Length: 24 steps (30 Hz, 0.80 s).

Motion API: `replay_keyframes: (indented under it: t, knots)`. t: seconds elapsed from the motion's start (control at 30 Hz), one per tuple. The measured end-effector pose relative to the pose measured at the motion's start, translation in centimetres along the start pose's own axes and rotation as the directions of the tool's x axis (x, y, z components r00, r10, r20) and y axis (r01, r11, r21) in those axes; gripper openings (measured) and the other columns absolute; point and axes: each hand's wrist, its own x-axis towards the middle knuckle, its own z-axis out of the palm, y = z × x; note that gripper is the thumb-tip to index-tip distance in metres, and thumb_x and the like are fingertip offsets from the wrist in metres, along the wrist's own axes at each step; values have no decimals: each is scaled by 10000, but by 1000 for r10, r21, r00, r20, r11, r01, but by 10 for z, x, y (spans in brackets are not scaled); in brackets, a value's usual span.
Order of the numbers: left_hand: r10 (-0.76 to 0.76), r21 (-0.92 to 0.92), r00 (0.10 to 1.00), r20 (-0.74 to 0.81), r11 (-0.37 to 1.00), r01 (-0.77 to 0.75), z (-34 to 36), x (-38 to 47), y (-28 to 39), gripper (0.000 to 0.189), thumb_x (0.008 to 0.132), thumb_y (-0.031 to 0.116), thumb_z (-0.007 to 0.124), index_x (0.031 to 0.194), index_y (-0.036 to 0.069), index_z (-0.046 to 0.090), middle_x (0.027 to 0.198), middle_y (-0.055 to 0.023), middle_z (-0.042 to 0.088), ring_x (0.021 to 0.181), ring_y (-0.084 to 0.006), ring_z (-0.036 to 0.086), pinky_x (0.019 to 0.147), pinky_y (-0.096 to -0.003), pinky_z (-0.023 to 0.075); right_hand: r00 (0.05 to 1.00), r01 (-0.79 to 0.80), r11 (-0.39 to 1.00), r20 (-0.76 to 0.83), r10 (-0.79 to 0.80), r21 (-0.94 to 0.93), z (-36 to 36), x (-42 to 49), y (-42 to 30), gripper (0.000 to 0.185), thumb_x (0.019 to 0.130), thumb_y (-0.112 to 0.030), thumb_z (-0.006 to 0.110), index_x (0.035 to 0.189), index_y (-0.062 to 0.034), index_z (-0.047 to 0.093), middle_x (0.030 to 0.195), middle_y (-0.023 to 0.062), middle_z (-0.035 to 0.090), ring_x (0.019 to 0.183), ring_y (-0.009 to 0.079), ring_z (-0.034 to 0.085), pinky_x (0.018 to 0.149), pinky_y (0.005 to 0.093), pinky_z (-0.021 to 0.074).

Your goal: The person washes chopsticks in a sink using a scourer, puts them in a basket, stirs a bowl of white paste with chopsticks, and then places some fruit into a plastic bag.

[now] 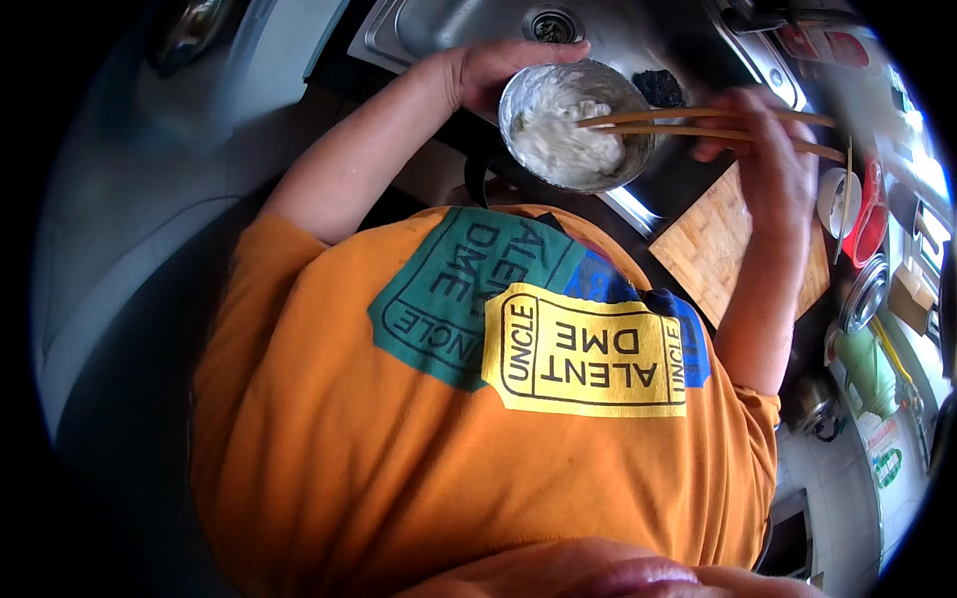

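Note:
My left hand grips the rim and side of a round metal bowl, tilted so that its inside faces me. In it lies a sticky white dough or thick batter, some of it smeared up the inner wall. A pair of long wooden chopsticks is held in my right hand, which is slightly blurred. Their tips rest in the white mixture, and their far ends stick out past the hand on the right. The bowl is held at the near edge of a stainless steel sink.
The sink drain lies beyond the bowl, with a dark scouring pad beside it. Under my right forearm is a wooden cutting board. Further right stand a white bowl, a red container and a metal lid.

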Motion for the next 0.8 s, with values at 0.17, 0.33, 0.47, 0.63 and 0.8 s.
replay_keyframes:
  t: [0.17,0.33,0.47,0.63,0.8]
  knots:
    - [-71,42,997,-25,997,72,3,4,6,534,968,499,489,1192,32,620,1129,-117,675,1008,-163,672,902,-317,544,996,-40,989,-82,29,-141,10,10,13,253,986,-188,530,1028,33,646,909,150,698,717,224,689,649,311,572]
    - [-22,12,999,-30,1000,23,-8,13,-2,559,933,531,533,1186,40,616,1133,-120,673,1007,-190,677,894,-350,555,982,21,990,-182,-47,-143,-7,-14,-3,252,974,-202,564,1047,23,653,915,152,700,683,208,690,653,306,579]
    - [133,173,985,-105,978,-114,1,23,1,595,906,558,563,1224,56,579,1142,-110,665,1016,-214,676,872,-365,569,981,-45,977,-193,3,-210,-6,-21,-1,233,969,-173,573,1034,28,669,892,157,706,706,204,702,657,307,591]
    - [8,15,1000,-23,1000,-7,17,27,-8,550,1001,491,404,1284,42,546,1166,-122,653,1056,-223,649,945,-370,520,898,36,938,-401,-182,-345,-5,-47,-30,225,953,-172,585,1016,25,671,872,155,705,639,191,691,590,293,593]
    - [167,-17,986,-22,986,-167,11,67,-27,535,987,497,443,1234,44,585,1093,-114,683,986,-219,676,905,-354,537,840,-124,992,-529,120,29,6,-57,17,241,935,-199,601,998,26,660,899,149,696,653,208,691,587,314,596]
